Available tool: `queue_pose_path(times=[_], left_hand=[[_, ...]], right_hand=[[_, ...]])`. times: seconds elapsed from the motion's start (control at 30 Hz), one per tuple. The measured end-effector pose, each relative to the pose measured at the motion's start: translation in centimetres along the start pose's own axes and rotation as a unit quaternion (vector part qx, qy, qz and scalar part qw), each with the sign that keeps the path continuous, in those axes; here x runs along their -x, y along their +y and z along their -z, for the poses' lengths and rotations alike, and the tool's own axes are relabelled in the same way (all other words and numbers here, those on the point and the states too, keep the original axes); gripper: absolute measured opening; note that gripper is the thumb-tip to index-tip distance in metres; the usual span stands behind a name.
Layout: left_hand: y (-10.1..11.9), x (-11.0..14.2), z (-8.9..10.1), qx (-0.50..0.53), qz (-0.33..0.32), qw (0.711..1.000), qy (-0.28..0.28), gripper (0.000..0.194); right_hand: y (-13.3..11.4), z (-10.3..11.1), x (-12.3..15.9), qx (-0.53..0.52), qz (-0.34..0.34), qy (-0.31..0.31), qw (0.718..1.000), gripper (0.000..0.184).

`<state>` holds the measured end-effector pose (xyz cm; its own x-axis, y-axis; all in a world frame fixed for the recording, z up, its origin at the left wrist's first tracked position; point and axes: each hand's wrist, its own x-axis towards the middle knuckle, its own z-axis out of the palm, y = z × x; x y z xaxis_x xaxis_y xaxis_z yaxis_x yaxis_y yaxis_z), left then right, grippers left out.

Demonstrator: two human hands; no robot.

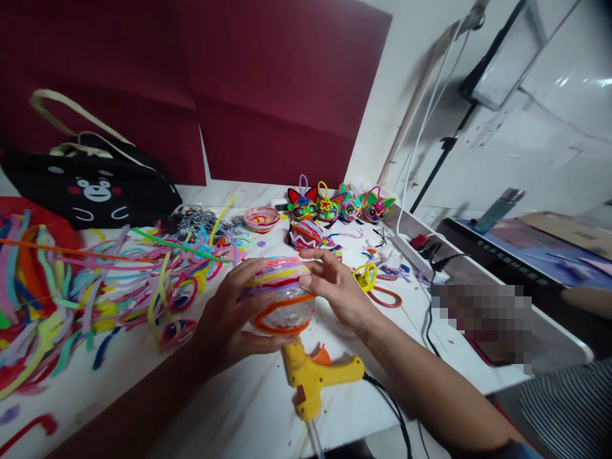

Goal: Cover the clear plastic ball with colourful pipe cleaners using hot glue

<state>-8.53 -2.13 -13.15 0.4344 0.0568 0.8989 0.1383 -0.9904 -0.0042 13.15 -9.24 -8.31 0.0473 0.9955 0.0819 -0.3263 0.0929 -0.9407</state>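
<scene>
A clear rounded form [284,313], like a plastic ball or bowl, is partly covered with bands of coloured pipe cleaner. Purple, yellow and red rows lie close together on its upper part; an orange pipe cleaner [282,311] loops across the bare lower part. My left hand [234,306] wraps around its left side, fingers above and below. On the right, my right hand [335,287] presses thumb and fingers against its upper edge; whether they also pinch a pipe cleaner end is unclear. Just below lies a yellow glue gun [313,379] with a glue stick [315,440] in its rear.
Loose pipe cleaners [119,287] cover the left side, near a black bag [90,185]. Several finished cat-like ornaments [327,207] stand at the back beside a small wrapped bowl [261,218]. A cable [396,408] trails from the glue gun. Someone's striped clothing [568,401] shows at right.
</scene>
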Motion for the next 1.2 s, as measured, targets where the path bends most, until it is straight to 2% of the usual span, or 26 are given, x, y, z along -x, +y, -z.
queue_pose_path(times=[0.1, 0.17, 0.27, 0.43, 0.57, 0.83, 1.2], left_hand=[[-0.5, 0.0, 0.5, 0.013, -0.019, 1.000, 0.004, 0.091], [-0.7, 0.0, 0.8, 0.017, -0.019, 0.999, 0.021, 0.095], [-0.6, 0.0, 1.1, 0.005, -0.014, 0.999, 0.040, 0.091], [0.7, -0.6, 1.1, -0.060, -0.022, 0.998, -0.003, 0.073], [1.2, -1.0, 0.8, -0.062, -0.006, 0.998, -0.023, 0.067], [0.8, -0.8, 0.8, -0.070, -0.016, 0.996, -0.050, 0.068], [-0.4, -0.6, 1.8, -0.119, -0.061, 0.990, -0.051, 0.081]], right_hand=[[0.3, 0.3, 0.0, -0.004, 0.021, -0.016, 1.000, 0.066], [0.4, 0.5, -0.1, -0.010, 0.033, -0.032, 0.999, 0.065], [0.7, 0.8, -0.1, -0.022, 0.044, -0.053, 0.997, 0.066], [0.9, 0.9, -0.1, -0.017, 0.056, -0.061, 0.996, 0.062], [0.9, 0.9, -0.1, 0.004, 0.065, -0.059, 0.996, 0.064], [0.4, 0.8, 0.0, 0.051, 0.058, -0.038, 0.996, 0.071], [-0.6, 0.0, 0.6, 0.087, 0.078, -0.043, 0.992, 0.062]])
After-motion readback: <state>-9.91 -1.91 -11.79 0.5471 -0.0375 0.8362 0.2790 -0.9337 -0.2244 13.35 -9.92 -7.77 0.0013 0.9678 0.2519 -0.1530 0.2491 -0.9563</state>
